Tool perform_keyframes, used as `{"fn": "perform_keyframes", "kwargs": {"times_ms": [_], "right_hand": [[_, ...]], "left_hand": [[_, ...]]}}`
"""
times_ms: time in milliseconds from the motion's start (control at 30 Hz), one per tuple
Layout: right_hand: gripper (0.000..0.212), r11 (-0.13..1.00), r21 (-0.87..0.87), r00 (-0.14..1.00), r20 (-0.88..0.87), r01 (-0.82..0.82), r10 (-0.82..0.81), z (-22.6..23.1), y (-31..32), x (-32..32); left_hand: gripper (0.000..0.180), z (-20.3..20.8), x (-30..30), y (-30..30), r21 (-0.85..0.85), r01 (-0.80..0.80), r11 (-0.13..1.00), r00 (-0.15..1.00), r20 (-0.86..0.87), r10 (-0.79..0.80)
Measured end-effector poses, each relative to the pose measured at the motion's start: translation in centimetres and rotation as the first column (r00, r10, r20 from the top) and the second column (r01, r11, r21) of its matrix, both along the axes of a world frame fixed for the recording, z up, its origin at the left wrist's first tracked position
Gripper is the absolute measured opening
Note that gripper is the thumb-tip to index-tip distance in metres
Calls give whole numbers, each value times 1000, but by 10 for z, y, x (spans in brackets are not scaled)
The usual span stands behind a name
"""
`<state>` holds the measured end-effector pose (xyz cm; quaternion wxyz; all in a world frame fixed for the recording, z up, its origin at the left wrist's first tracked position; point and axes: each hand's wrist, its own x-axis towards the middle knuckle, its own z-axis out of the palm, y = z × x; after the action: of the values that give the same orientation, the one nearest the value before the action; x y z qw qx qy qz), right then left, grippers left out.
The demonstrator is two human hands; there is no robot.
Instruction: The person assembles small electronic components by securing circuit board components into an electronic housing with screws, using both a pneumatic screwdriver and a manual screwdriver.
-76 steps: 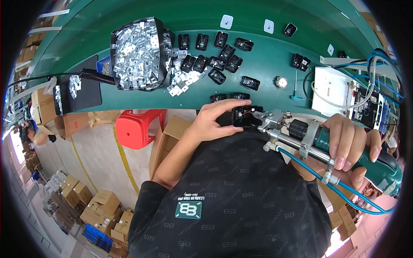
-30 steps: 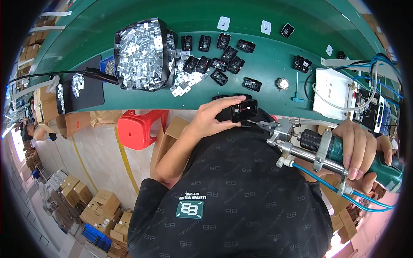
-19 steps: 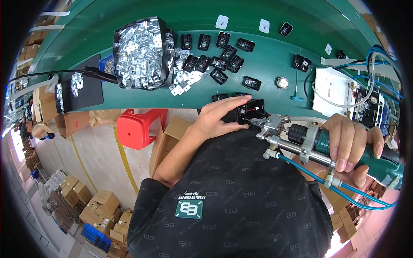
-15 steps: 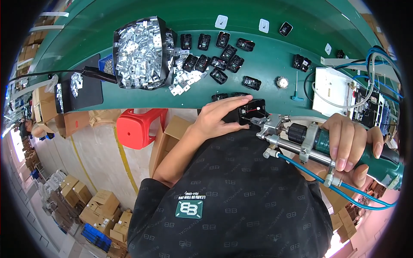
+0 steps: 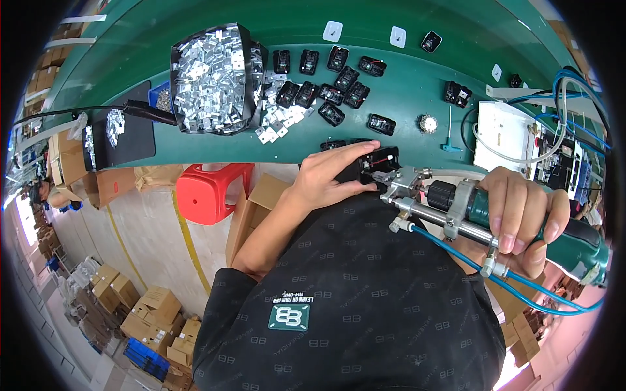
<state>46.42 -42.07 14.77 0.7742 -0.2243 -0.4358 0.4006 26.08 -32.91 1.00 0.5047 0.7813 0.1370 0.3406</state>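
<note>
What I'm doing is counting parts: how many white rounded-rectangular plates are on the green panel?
3: the leftmost plate at top centre, the middle plate right of it, the rightmost plate farther right. Others may be hidden.

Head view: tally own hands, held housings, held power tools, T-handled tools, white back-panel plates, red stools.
Left hand and right hand: 2
Held black housing: 1
Held green power tool: 1
Teal T-handled tool: 1
White plates: 3
Red stool: 1
Total: 9
</note>
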Motion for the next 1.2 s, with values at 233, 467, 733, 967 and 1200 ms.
{"fn": "perform_keyframes", "kwargs": {"times_ms": [233, 467, 733, 967, 1200], "right_hand": [[51, 998, -29, 998, 26, -55, 56, -22, 0, 9], [44, 982, 99, 987, -18, 163, -162, -9, 0, 31], [44, 989, 76, 992, -40, 123, -120, -13, -1, 36], [44, 989, 77, 992, -44, 125, -122, -15, -2, 36], [43, 980, 20, 980, -33, 199, -198, -13, -3, 27]], "left_hand": [[55, -32, -10, -5, 2, -9, 1000, 996, -93, 9], [46, -150, -84, -3, -342, -567, 749, 802, -437, 408], [49, -178, -80, 2, 6, -492, 870, 719, -562, 410], [31, -149, -62, 24, 333, -496, 802, 717, -364, 595], [34, -141, -24, 65, 377, -201, 904, 639, -650, 412]]}}
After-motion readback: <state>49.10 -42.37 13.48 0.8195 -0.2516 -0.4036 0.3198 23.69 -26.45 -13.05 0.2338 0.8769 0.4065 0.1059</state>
